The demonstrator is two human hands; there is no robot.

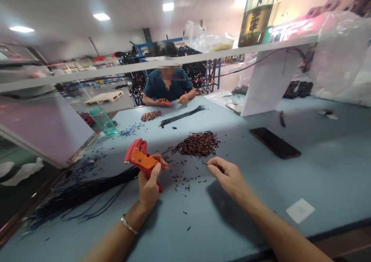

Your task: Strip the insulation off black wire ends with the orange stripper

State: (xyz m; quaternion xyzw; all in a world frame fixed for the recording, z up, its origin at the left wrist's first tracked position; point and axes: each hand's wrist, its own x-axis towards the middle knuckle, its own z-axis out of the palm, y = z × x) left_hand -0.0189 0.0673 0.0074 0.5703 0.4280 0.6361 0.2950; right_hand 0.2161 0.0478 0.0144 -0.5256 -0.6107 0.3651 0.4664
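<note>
My left hand (150,184) is wrapped round the handles of a red and orange wire stripper (142,158), its head tilted up and to the left. Behind that tool, a bundle of black wires (95,190) with blue ends lies on the table; a few thin strands show beyond my fingers. The fingertips of my right hand (224,173) are pinched on a small dark piece (206,164), too small to make out fully. Just beyond them is a heap of small black and copper-coloured pieces (198,144), with several strays scattered between my hands.
A phone (275,142) and a white card (300,211) lie to the right. Across the table, a person (168,86) sits with a red tool, near another copper-coloured heap (151,116) and wire bundle (184,116). A green bottle (103,121) stands left. A shelf (185,61) spans overhead.
</note>
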